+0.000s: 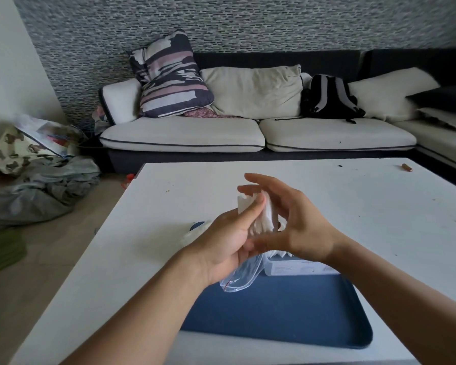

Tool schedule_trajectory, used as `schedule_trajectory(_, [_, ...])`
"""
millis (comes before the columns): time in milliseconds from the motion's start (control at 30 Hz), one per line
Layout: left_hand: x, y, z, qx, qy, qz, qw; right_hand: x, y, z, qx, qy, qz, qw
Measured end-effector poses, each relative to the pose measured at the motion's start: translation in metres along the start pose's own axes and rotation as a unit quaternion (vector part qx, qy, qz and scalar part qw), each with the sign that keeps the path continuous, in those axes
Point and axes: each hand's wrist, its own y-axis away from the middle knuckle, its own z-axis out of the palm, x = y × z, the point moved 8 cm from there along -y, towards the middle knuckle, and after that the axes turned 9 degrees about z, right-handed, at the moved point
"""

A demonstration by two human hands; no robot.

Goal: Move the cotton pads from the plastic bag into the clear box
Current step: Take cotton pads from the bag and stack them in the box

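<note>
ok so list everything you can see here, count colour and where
cotton pads: one stack, white, held between both hands above the tray
plastic bag: one, clear, hanging below the left hand
clear box: one, on the tray, under the right wrist
tray: one, blue, on the table
table: one, white
sofa: one, cream with dark base, behind the table
backpack: one, black and grey, on the sofa
left hand: grip on the pads
right hand: grip on the pads

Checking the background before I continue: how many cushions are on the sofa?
4: patterned cushion at left, beige cushion beside it, white cushion right of the backpack, dark cushion at far right; more may be hidden.
</note>
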Motion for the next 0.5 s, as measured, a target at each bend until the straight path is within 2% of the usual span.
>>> schedule_trajectory(133, [0.003, -0.001, -0.003, 0.006, 0.047, 0.013, 0.999, 0.003, -0.002, -0.005, 0.017, -0.024, 0.008, 1.0])
schedule_trajectory(500, [0.011, 0.0, -0.008, -0.021, 0.07, 0.042, 0.996, 0.0, -0.004, -0.002, 0.021, 0.03, -0.015, 0.999])
